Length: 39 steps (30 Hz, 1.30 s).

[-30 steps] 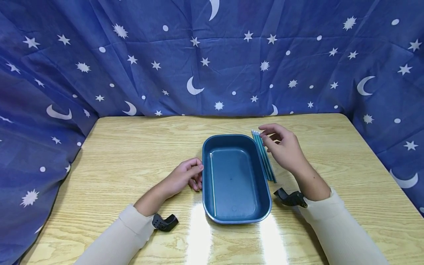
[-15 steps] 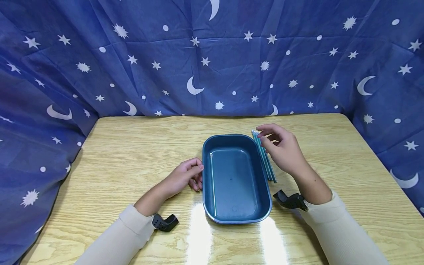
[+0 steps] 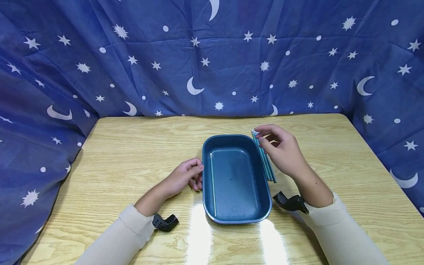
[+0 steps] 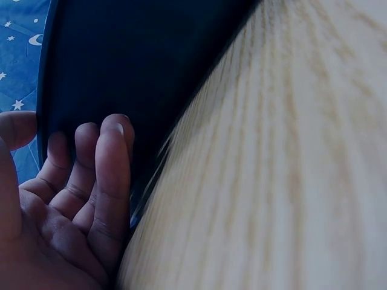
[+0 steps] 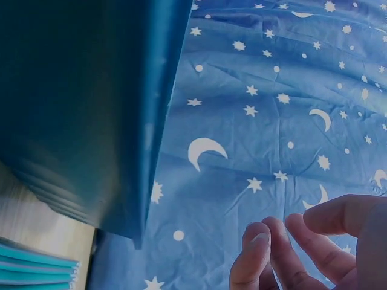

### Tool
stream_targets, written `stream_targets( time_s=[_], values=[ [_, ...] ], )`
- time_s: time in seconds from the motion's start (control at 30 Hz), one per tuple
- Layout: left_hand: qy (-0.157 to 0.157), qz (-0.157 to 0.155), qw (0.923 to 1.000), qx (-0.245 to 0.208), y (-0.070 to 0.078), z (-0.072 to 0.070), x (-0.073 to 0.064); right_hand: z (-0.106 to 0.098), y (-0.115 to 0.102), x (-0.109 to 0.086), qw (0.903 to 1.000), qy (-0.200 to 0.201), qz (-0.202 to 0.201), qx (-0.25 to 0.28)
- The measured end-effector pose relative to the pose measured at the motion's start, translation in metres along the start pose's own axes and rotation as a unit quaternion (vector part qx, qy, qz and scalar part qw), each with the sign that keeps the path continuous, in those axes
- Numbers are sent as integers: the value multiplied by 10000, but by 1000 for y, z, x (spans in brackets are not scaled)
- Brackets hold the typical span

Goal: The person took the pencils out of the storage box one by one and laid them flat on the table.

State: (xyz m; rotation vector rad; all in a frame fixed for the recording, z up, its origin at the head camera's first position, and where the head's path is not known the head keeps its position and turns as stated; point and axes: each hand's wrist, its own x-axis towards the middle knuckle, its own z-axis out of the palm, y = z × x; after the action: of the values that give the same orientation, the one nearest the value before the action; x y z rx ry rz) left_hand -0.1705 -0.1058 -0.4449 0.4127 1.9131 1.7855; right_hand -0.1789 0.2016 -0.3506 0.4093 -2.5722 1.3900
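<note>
A dark teal plastic tray [image 3: 233, 184] sits on the table with a single thin pencil [image 3: 213, 187] lying lengthwise along its left side. My left hand [image 3: 185, 175] rests against the tray's outer left wall, fingers relaxed and touching it; the left wrist view shows these fingers [image 4: 112, 175] on the wall. Along the tray's right side lie several teal pencils [image 3: 269, 168] with white-tipped ends at the back. Above their far ends hovers my right hand [image 3: 281, 149], fingers loosely bent. Nothing shows between those fingers [image 5: 284, 254] in the right wrist view.
A pale wooden table [image 3: 149, 140] carries the tray and pencils. Behind it and at both sides hangs a blue curtain [image 3: 232, 55] with white stars and moons. Black wrist cameras [image 3: 291, 201] sit at both cuffs, the right one near the tray's right wall.
My right hand has shifted slightly left over the pencils' far ends, covering more of them. The left hand, tray and pencils have stayed put.
</note>
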Motion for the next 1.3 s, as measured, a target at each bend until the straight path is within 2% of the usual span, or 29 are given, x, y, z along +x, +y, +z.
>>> stream_targets(
  time_s=[0.3, 0.77, 1.3],
  values=[
    [-14, 57, 10000, 13, -2, -2, 0, -1, -12, -4, 9979, -104, -59, 642],
    [-30, 52, 10000, -18, 0, 0, 1, 1, -28, -12, 9953, -77, -270, 930],
    [-70, 118, 9999, -41, -2, 0, -1, 12, -55, -2, 9968, -371, -261, 659]
  ],
)
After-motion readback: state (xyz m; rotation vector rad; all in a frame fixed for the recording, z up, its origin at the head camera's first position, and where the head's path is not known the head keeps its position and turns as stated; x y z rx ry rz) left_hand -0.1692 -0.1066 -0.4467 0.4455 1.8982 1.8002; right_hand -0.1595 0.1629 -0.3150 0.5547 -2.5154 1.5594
